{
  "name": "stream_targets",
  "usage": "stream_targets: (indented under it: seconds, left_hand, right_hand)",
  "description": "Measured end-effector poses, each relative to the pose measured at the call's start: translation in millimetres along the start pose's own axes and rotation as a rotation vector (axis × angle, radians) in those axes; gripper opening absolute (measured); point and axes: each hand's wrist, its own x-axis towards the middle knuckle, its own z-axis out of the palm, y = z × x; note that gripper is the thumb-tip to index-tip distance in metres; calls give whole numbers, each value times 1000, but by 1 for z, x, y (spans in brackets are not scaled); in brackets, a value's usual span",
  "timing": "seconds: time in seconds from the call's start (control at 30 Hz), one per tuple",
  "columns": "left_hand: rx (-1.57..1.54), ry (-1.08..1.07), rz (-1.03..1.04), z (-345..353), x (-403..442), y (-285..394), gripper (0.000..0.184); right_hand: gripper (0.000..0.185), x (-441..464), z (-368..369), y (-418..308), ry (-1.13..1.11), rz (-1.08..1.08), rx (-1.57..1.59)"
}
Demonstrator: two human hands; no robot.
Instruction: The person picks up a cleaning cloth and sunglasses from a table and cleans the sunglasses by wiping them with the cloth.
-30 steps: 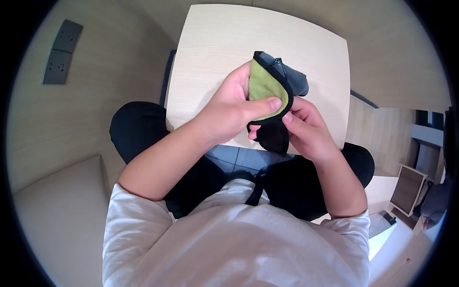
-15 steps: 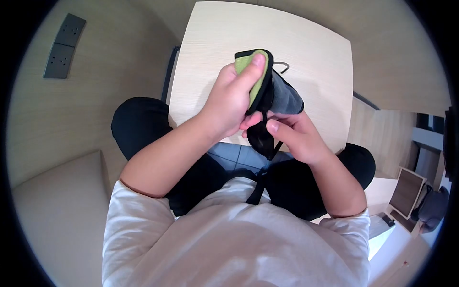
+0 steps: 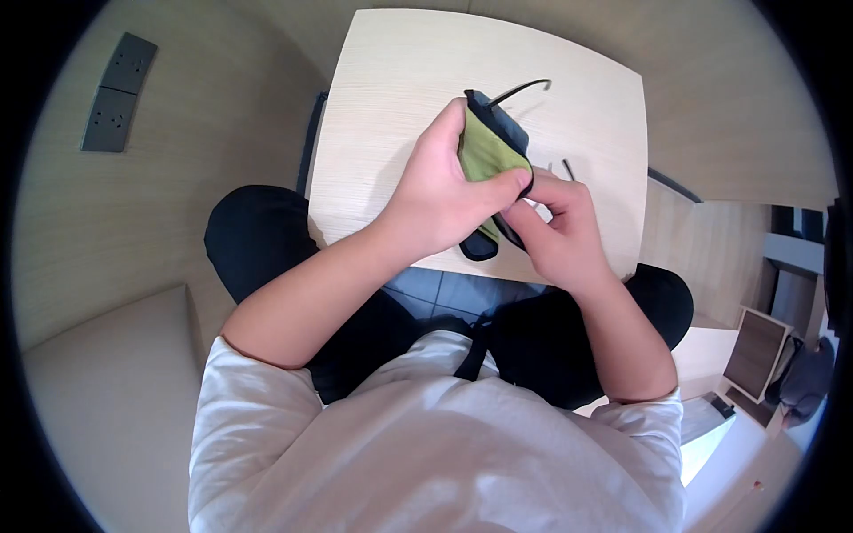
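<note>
A cloth, green on one face and grey on the other with black edging, is folded around part of a pair of dark sunglasses. My left hand is closed on the cloth, its thumb pressing the green face. My right hand pinches the sunglasses close to the cloth's lower right. One thin temple arm sticks out past the cloth's top, and the tip of the other shows above my right hand. The lenses are mostly covered by cloth and fingers.
Beneath my hands is a pale wooden table, close to my knees. A beige padded seat lies to the left, below wall sockets. At the far right are a brown-panelled box and a dark bag.
The sunglasses have turned, so a temple arm now points up and away. My left hand has folded the cloth over the frame, and my right hand has shifted slightly upward.
</note>
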Motion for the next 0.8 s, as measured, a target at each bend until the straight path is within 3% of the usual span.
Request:
stream_targets:
  seconds: [0.03, 0.1, 0.17, 0.23, 0.3, 0.33, 0.47, 0.63, 0.7, 0.73, 0.8]
  left_hand:
    - [-2, 0, 0, 1, 1, -5, 30]
    - [81, 150, 249, 4, 4, -19, 25]
    - [141, 165, 240, 0, 2, -18, 17]
    - [203, 181, 235, -3, 1, -15, 14]
    - [81, 159, 128, -3, 3, -6, 24]
    - [98, 167, 167, -3, 3, -5, 35]
    - [241, 157, 181, -15, 4, 4, 49]
    - [202, 117, -19, -20, 5, 3, 55]
    - [-153, 53, 54, -10, 5, -3, 43]
    - [-153, 49, 51, -9, 5, -3, 43]
    - [-136, -11, 15, -8, 4, -1, 20]
  right_hand:
    - [11, 2, 1, -1, 21, -60, -151]
    - [10, 5, 5, -6, 38, -119, -301]
    - [6, 6, 8, -11, 3, -294, -513]
    - [5, 5, 14, -11, 5, -331, -541]
    - [5, 5, 15, -8, 10, -368, -571]
    - [5, 5, 14, -6, 44, -405, -568]
    - [6, 6, 9, -6, 98, -446, -537]
    - [5, 2, 2, -10, 52, -408, -566]
    - [6, -1, 1, -8, 43, -388, -591]
    - [5, -1, 2, -6, 75, -344, -526]
    - [5, 0, 2, -5, 108, -297, -462]
